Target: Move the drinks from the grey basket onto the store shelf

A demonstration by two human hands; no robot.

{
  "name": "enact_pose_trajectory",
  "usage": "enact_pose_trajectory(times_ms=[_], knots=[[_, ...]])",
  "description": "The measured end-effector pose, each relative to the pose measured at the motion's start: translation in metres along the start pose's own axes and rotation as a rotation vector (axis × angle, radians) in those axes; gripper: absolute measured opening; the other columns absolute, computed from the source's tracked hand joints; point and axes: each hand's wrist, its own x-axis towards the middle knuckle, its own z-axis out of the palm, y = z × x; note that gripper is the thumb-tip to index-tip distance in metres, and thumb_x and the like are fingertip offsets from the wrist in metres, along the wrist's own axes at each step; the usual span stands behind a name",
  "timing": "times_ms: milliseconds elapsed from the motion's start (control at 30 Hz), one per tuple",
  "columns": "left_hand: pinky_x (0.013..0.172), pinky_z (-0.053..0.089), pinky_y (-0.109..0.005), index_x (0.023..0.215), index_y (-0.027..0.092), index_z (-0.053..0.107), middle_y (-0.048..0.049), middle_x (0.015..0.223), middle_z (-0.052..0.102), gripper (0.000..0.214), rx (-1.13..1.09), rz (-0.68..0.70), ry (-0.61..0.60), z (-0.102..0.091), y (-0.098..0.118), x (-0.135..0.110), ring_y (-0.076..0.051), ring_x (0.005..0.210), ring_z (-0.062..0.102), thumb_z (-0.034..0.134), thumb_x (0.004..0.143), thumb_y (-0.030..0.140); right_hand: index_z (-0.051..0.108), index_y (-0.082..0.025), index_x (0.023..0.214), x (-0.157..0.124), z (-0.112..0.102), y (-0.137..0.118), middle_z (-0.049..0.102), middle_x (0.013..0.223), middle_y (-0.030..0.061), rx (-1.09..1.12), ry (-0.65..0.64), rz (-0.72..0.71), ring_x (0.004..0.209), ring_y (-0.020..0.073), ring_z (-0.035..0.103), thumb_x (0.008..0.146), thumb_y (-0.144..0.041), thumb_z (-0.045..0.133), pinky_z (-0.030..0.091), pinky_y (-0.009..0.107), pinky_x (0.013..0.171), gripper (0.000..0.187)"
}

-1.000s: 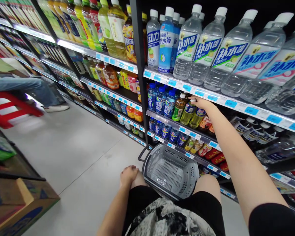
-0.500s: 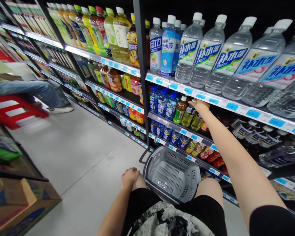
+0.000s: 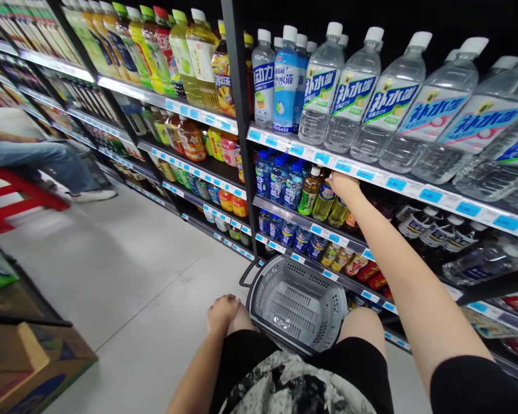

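Note:
My right hand [image 3: 344, 185] reaches into the second shelf, below the large water bottles. Its fingers are bent over the top of a bottle of yellow-green drink [image 3: 338, 213]; the cap is hidden beneath them. Beside it stand another yellow-green bottle [image 3: 323, 202] and a green-labelled tea bottle [image 3: 309, 194] with a white cap. My left hand [image 3: 223, 310] rests over my left knee, holding nothing. Between my knees, on the floor, stands a grey shopping basket [image 3: 259, 299] with slotted walls and nothing visible inside.
Large clear bottles [image 3: 358, 95] line the shelf above my right hand, whose price-tag edge [image 3: 397, 184] runs just over my wrist. Blue-capped bottles [image 3: 278, 178] stand left of it. A seated person's leg [image 3: 38, 158], a red stool [image 3: 17, 198] and a cardboard box [image 3: 34, 362] are at left.
The view has shifted slightly, so the shelves and basket appear a little further left. My right hand stays at the same bottles, and my left hand stays on the knee.

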Motion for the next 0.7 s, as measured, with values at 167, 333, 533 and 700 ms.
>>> enact_pose_trajectory(times_ms=[167,333,533,700], knots=[[0.111,0.042,-0.047,0.125,0.025,0.070,-0.0053,0.135,0.066,0.043,-0.002,0.010,-0.004,-0.003,0.000,-0.004,-0.027,0.132,0.054,0.047,0.096,0.046,0.039,-0.011,0.158,-0.025,0.010,-0.003,0.046,0.152,0.0230,0.107,0.092,0.008,0.137,0.0360,0.047,0.104,-0.039,0.037,0.036,0.053,0.117,0.061],[0.112,0.042,-0.047,0.128,0.026,0.069,-0.0039,0.138,0.064,0.044,-0.019,0.020,0.010,-0.004,-0.007,-0.008,-0.027,0.133,0.053,0.045,0.097,0.046,0.010,-0.013,0.167,-0.183,0.093,-0.028,0.018,0.168,0.0187,0.368,0.270,0.276,0.158,0.0263,0.016,0.100,-0.050,0.026,0.024,0.048,0.127,0.077],[0.114,0.044,-0.045,0.127,0.029,0.070,-0.0005,0.140,0.063,0.043,-0.074,0.062,0.053,0.011,-0.039,0.010,-0.025,0.136,0.053,0.043,0.098,0.046,0.051,-0.037,0.146,-0.446,0.262,-0.028,0.044,0.157,0.0138,0.579,-0.210,0.425,0.149,0.0382,0.031,0.070,-0.046,0.050,0.035,0.063,0.118,0.076],[0.114,0.045,-0.044,0.128,0.029,0.070,-0.0011,0.138,0.064,0.045,-0.081,0.045,0.062,0.013,-0.045,0.017,-0.027,0.133,0.056,0.042,0.098,0.046,0.071,-0.043,0.122,-0.512,0.218,0.065,0.058,0.144,0.0095,0.792,-0.578,0.356,0.142,0.0321,0.045,0.069,-0.058,0.053,0.035,0.050,0.122,0.058]])
